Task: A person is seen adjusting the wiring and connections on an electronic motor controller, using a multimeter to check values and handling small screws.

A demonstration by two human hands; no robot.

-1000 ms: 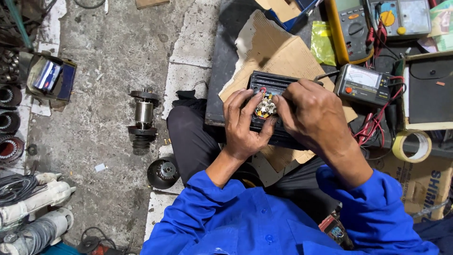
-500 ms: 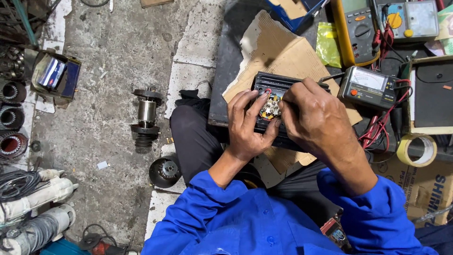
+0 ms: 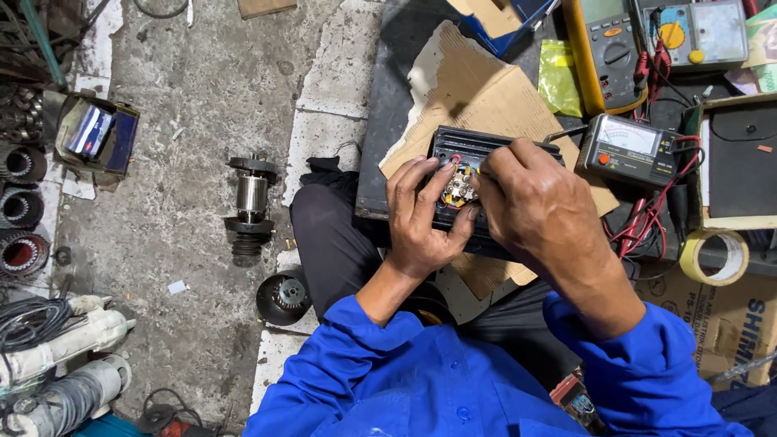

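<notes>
Black finned motor housing (image 3: 473, 146) propped on torn cardboard (image 3: 477, 93), terminal block (image 3: 459, 188) turned upward for access. Left hand (image 3: 422, 222) curled around its near edge, steadying; right hand (image 3: 541, 212) pinched closed above the terminals, contents hidden. Analog meter (image 3: 630, 147) parked just beside, within reach.

A black finned metal motor housing (image 3: 469, 150) lies on a torn sheet of brown cardboard (image 3: 477, 89), and both hands sit on top of it: the left hand (image 3: 425, 218) on its left part, the right hand (image 3: 542, 214) on its right part, with a small terminal block of brass nuts and coloured wires (image 3: 460, 188) between them. Right of the housing lies a black analogue meter (image 3: 630, 147); behind it lie a yellow digital multimeter (image 3: 603, 48) and a grey analogue tester (image 3: 696, 32). A roll of beige tape (image 3: 714, 256) lies at the far right. On the concrete floor (image 3: 186, 121) well to the left lies a steel motor rotor (image 3: 251, 206), with a black domed end cap (image 3: 283, 298) nearer the person
</notes>
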